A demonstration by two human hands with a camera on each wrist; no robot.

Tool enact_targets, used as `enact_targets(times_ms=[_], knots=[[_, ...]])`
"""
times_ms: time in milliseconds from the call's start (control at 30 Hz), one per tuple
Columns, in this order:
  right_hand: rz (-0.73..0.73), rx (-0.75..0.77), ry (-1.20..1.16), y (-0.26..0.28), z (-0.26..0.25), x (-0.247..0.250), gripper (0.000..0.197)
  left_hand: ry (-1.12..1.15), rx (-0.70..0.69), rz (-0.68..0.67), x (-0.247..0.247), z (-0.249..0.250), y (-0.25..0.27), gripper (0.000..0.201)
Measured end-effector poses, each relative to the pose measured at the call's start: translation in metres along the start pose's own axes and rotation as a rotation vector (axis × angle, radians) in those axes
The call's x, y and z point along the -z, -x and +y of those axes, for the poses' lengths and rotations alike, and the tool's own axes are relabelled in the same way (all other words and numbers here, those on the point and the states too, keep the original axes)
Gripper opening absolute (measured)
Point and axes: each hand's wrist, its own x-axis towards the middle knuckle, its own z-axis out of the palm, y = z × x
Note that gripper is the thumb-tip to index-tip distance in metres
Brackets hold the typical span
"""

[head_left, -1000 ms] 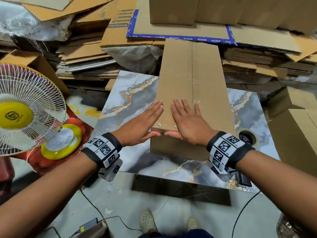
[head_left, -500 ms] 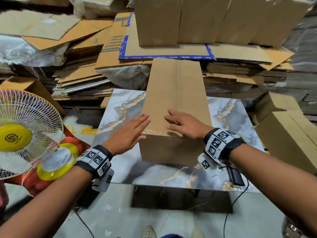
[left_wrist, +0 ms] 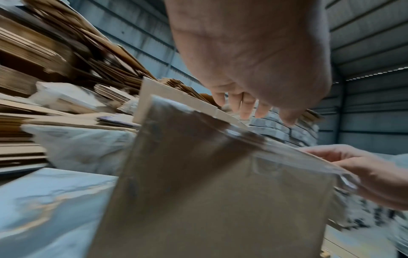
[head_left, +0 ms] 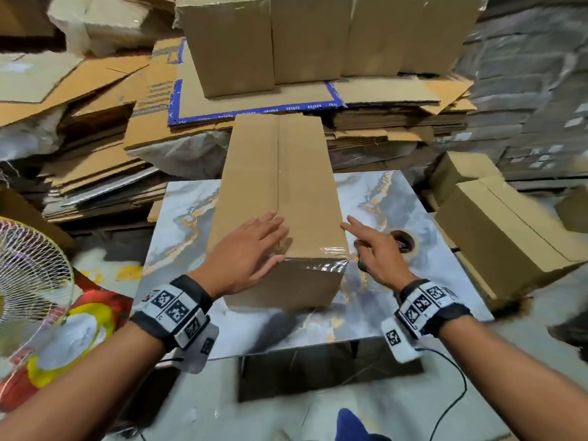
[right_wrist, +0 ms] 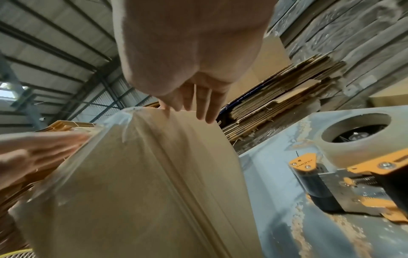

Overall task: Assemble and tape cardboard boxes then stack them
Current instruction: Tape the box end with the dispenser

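Note:
A long closed cardboard box (head_left: 286, 186) lies lengthwise on the marble-pattern table (head_left: 178, 224), its top seam and near end covered with clear tape (head_left: 331, 251). My left hand (head_left: 251, 249) lies flat with straight fingers on the near left part of the box's top. My right hand (head_left: 372, 249) is beside the box's near right corner, fingers extended, its fingertips (right_wrist: 205, 115) touching the top right edge. The box's taped near end (left_wrist: 220, 183) fills the left wrist view. An orange tape dispenser (right_wrist: 353, 165) sits on the table just right of the box.
Assembled boxes (head_left: 305, 36) stand in a row on flat cardboard stacks (head_left: 95, 138) behind the table. More closed boxes (head_left: 499, 224) are stacked at the right. A white fan (head_left: 28, 268) stands at the left. A cable (head_left: 451, 393) hangs below my right wrist.
Both hands had pressed side by side on the box's near top. My left hand slid right toward the middle seam; my right hand moved off the top to the right edge.

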Motion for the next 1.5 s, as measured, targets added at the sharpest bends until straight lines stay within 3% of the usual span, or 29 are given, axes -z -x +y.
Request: enact_targets(times_ms=[133, 267, 467, 600, 900, 1133, 1367, 1500], knots=[[-0.074, 0.192, 0.078, 0.012, 0.007, -0.006, 0.049, 0.1, 0.016, -0.064, 0.001, 0.014, -0.038, 0.067], [-0.036, 0.318, 0.148, 0.013, 0.013, -0.007, 0.048, 0.168, 0.086, -0.126, 0.001, 0.014, -0.07, 0.072], [-0.048, 0.446, 0.266, 0.013, 0.025, -0.005, 0.049, 0.19, 0.016, -0.176, -0.026, 0.01, -0.073, 0.072], [-0.049, 0.452, 0.257, 0.012, 0.033, -0.014, 0.05, 0.233, 0.037, -0.168, -0.03, 0.004, -0.072, 0.071], [0.098, 0.461, 0.135, 0.01, 0.04, -0.039, 0.051, 0.207, 0.053, -0.13, -0.027, 0.015, -0.072, 0.068], [0.066, 0.484, 0.116, 0.008, 0.045, -0.036, 0.055, 0.209, 0.057, -0.121, -0.027, 0.014, -0.072, 0.067], [0.212, 0.447, 0.062, 0.007, 0.043, -0.06, 0.061, 0.227, 0.051, -0.113, -0.028, 0.014, -0.071, 0.064], [0.191, 0.454, 0.046, 0.008, 0.041, -0.054, 0.063, 0.224, 0.05, -0.113, -0.028, 0.013, -0.072, 0.063]])
